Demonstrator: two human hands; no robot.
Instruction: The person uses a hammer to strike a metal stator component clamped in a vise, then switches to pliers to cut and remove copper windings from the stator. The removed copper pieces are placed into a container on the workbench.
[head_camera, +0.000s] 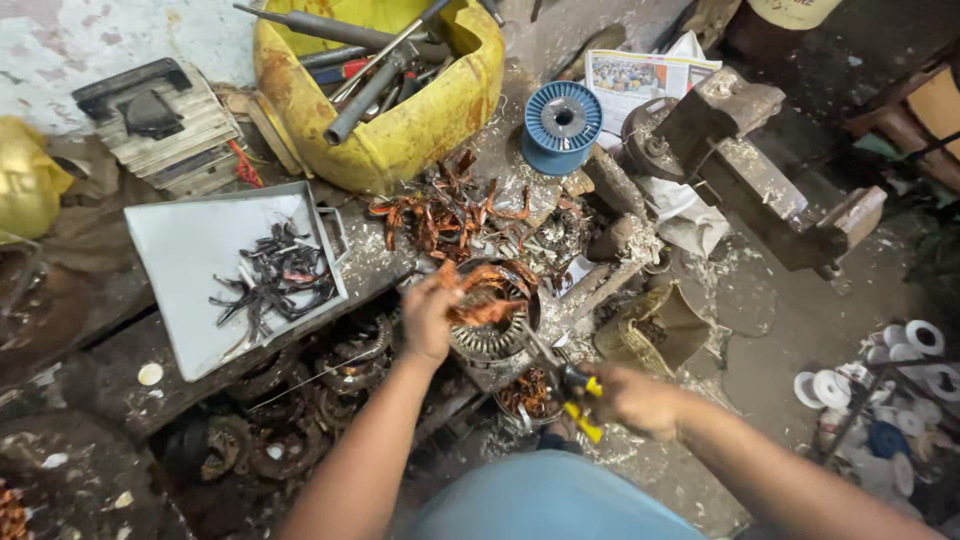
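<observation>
Folded printed newspaper (640, 85) lies beside blue spool (563, 125)

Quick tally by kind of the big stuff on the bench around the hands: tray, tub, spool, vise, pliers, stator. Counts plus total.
Grey tray: 1
Yellow tub of tools: 1
Blue wire spool: 1
Bench vise: 1
Yellow-handled pliers, in the right hand: 1
Stator with copper winding, gripped by the left hand: 1
Total: 6

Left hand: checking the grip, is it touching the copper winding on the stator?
Touching. The head view shows the left hand with its fingers closed on the copper winding atop the stator.
</observation>
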